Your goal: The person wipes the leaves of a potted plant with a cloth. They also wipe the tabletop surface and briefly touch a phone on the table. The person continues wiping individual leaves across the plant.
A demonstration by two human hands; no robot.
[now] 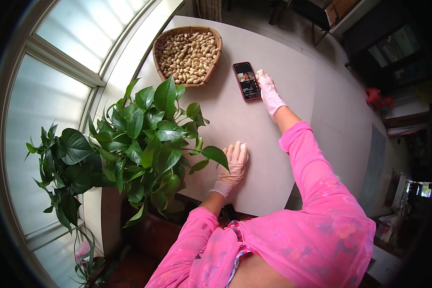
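Observation:
My left hand [232, 169], in a thin translucent glove, rests palm down on the pale tabletop [219, 118], its fingers slightly spread and holding nothing. Leaf tips of a green pothos plant [151, 140] hang close to its left side. Farther out, my gloved right hand [268, 89] is against the right edge of a smartphone [247, 82] in a dark red case. The phone lies face up with its screen lit, showing a person in a picture. Whether my right fingers grip its edge cannot be made out. Left of the phone sits a woven bamboo basket [219, 45] of unshelled peanuts [187, 54].
Frosted windows [54, 104] and a tiled sill [129, 54] run along the left, with a second dark-leaved plant [73, 154] there. A pink flower [82, 250] shows at lower left. A dark chair [311, 16] and a cabinet [394, 46] stand beyond the table.

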